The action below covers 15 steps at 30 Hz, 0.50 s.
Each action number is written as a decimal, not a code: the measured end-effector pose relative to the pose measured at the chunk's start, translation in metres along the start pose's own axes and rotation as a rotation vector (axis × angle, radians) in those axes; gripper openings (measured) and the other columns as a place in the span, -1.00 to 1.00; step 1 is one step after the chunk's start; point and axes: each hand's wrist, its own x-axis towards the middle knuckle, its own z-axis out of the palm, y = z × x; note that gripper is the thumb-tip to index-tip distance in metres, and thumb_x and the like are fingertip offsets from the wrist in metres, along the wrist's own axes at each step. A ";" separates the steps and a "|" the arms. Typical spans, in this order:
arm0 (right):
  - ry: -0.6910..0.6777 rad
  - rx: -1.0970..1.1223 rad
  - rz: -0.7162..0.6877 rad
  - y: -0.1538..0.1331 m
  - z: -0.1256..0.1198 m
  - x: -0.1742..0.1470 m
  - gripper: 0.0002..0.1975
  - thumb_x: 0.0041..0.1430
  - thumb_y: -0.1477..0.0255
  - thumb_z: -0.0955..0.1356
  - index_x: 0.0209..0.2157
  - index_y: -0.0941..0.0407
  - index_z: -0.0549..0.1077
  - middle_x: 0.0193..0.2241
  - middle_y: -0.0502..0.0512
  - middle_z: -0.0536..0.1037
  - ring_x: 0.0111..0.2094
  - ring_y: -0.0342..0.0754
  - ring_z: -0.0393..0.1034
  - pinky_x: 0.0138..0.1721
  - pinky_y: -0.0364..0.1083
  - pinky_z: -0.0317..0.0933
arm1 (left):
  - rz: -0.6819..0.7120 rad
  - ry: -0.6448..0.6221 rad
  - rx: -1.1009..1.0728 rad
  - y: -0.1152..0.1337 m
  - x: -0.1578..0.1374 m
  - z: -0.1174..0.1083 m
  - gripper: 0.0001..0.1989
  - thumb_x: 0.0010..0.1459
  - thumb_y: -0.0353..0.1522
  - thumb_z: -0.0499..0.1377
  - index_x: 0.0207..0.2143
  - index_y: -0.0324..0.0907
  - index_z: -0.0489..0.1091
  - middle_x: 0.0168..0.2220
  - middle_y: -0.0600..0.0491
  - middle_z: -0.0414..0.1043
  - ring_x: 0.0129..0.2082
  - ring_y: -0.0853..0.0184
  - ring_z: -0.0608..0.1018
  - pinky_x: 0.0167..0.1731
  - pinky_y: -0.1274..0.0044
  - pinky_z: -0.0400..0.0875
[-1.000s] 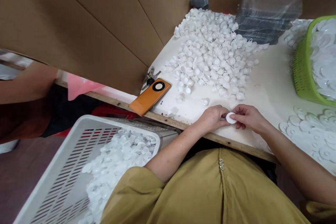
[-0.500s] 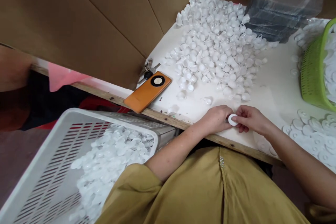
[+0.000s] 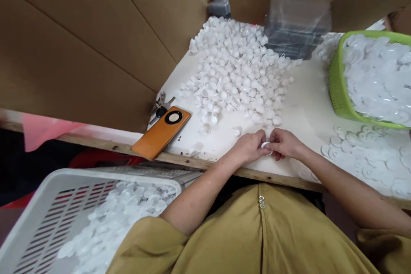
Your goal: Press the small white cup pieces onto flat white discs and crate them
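Nearly edge-on, a white disc (image 3: 265, 144) is pinched in the right hand (image 3: 285, 144), right of the phone (image 3: 160, 135) (orange); the left hand (image 3: 252, 149) meets it, though its own grip is too hidden to tell.

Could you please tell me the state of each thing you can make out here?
Left hand: closed on the white piece
Right hand: pinching the white piece
White piece: held between both hands
Orange phone: lying camera side up
Keys: lying beside the phone
Small white parts: heaped loosely
White discs: spread out loose
Green basket: uncovered, well filled
White crate: uncovered, partly filled
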 end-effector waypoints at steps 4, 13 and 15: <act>0.197 -0.180 -0.220 0.022 -0.025 -0.018 -0.83 0.12 0.28 0.36 -0.37 0.06 0.33 -0.54 -0.04 0.51 -0.61 -0.14 0.39 -0.55 -0.15 0.26 | -0.016 0.099 -0.173 -0.002 -0.021 -0.006 -0.83 0.00 -0.28 0.21 -0.38 -0.15 0.31 -0.49 0.16 0.37 -0.47 0.40 0.43 -0.47 0.60 0.24; 0.883 -1.017 -0.092 0.107 -0.140 -0.059 -0.75 0.22 0.34 0.19 -0.23 0.10 0.46 -0.27 0.27 0.49 -0.18 0.28 0.41 -0.24 0.14 0.19 | -0.734 0.086 0.162 -0.122 -0.252 -0.107 -0.71 -0.19 -0.10 0.22 -0.46 -0.11 0.46 -0.62 0.13 0.42 -0.56 0.24 0.46 -0.51 0.50 0.30; 0.874 -1.123 -0.069 0.116 -0.139 -0.057 -0.70 0.25 0.36 0.14 -0.29 0.08 0.46 -0.37 0.28 0.48 -0.28 0.23 0.42 -0.30 0.11 0.17 | -0.841 0.172 0.259 -0.143 -0.288 -0.107 -0.77 -0.28 -0.14 0.26 -0.60 -0.10 0.47 -0.68 0.13 0.42 -0.61 0.19 0.49 -0.54 0.47 0.31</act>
